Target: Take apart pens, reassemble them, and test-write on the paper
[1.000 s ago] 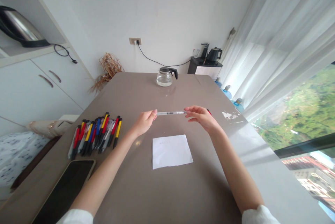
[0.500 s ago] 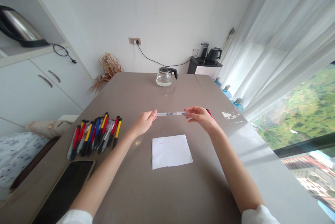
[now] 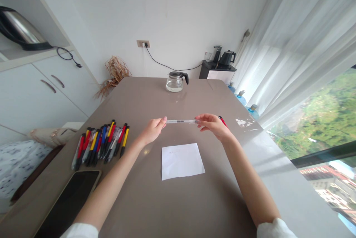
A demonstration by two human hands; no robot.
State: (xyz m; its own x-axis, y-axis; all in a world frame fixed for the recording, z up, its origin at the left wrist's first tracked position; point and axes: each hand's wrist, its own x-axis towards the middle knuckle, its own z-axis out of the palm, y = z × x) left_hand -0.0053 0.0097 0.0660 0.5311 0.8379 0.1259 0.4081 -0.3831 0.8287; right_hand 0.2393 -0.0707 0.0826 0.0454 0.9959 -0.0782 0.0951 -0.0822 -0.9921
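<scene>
A clear pen (image 3: 180, 121) is stretched level between my two hands, above the table. My left hand (image 3: 153, 130) is closed on its left end, thumb on top. At the other end, my right hand (image 3: 211, 124) pinches the pen between thumb and fingers. Below the pen lies a white sheet of paper (image 3: 183, 164) with a faint line of marks near its top. A red and black pen (image 3: 223, 121) rests on the table, partly hidden behind my right hand.
Several pens and markers (image 3: 101, 143) are heaped at the left, beside a dark phone (image 3: 69, 202). A glass pot with a black handle (image 3: 174, 82) stands at the table's far edge. Blue water bottles (image 3: 252, 112) stand off the right edge.
The pen and both hands stay almost where they were. My right hand has shifted very slightly, with its fingers still on the pen's right end.
</scene>
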